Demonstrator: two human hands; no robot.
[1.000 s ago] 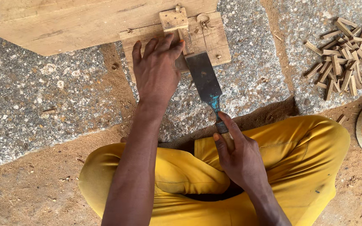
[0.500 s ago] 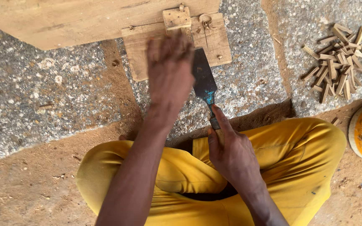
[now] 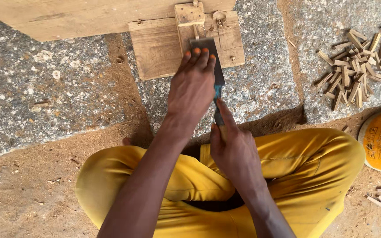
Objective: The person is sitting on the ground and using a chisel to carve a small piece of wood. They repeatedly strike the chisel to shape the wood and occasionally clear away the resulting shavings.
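Presently, the left hand (image 3: 193,90) lies flat, fingers together, pressing on the broad steel chisel blade (image 3: 209,53), which rests on the square wooden work board (image 3: 157,48). Half a second ago this hand was blurred in motion above the board; it has since settled, and the blade has advanced up the board to meet the small pale wooden block (image 3: 189,14) at the board's far edge. The right hand (image 3: 234,152), nearer the body than the board, is wrapped round the chisel's blue-banded wooden handle (image 3: 218,103). Right of the board, well apart, lies the pile of short cut wooden sticks (image 3: 353,66), unchanged.
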